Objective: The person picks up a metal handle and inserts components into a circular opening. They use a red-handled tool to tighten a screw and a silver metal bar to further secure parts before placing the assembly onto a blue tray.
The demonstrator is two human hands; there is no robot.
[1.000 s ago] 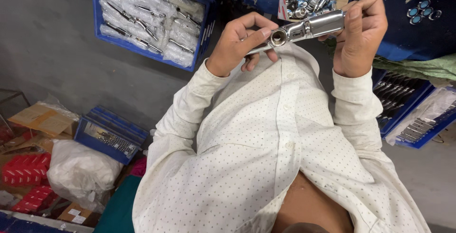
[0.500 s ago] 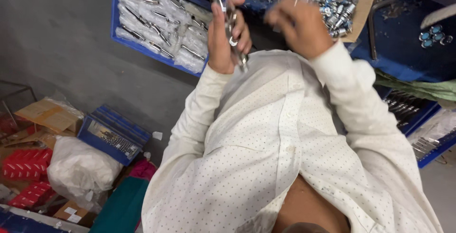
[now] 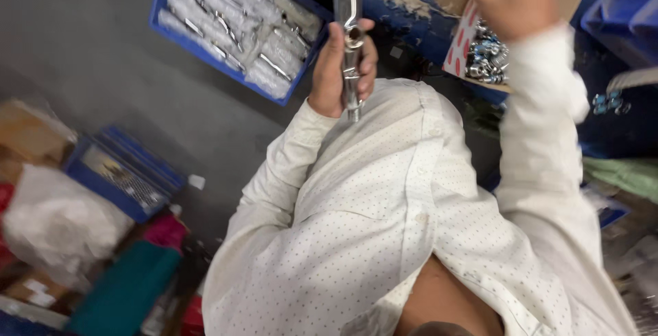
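My left hand [image 3: 340, 68] grips a long chrome metal fitting [image 3: 349, 27], held upright with its ringed end at the top of the view. Reaching up and away from the fitting, my right hand [image 3: 510, 0] hovers over a cardboard box of small shiny metal parts [image 3: 485, 58]. That hand is blurred by motion, and whether it holds anything cannot be made out. White dotted shirt sleeves cover both arms.
A blue crate [image 3: 240, 27] of bagged metal parts sits on the grey floor at upper left. A smaller blue tray [image 3: 123, 171], a white bag [image 3: 55, 223] and cardboard boxes [image 3: 27, 137] lie at left. More blue bins [image 3: 620, 14] stand at right.
My right hand let go of the chrome fitting and swung up to the right toward the box of small parts. My left hand turned the fitting from level to upright.
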